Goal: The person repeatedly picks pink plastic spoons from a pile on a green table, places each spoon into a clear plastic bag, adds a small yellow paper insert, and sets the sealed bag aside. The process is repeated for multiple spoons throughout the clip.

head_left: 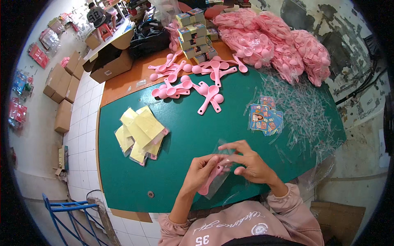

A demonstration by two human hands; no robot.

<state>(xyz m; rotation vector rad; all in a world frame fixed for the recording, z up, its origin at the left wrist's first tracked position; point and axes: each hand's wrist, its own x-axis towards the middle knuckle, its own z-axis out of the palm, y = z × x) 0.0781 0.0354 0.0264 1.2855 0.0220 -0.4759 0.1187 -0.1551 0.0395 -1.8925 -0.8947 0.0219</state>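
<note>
Close to my body, a clear plastic sleeve [225, 176] is held slanted above the green table top. Inside or behind it lies a pink measuring spoon [210, 180], its handle hole toward the top; which of the two I cannot make out. My left hand [200, 171] pinches the sleeve and spoon between thumb and fingers. My right hand [253, 165] is at the sleeve's right side with thumb and fingers apart, its fingertips close to the upper part of the plastic. To the left sits a heap of bagged packs with pale yellow cards [141, 129], pink showing at their edges.
Loose pink spoons [211, 96] lie across the table's far middle. Bulging bags of spoons [271, 41] fill the far right. Blue printed cards [264, 119] and scattered clear sleeves [305, 110] lie at right. Stacked card bundles [193, 35] and an open carton [111, 65] stand behind.
</note>
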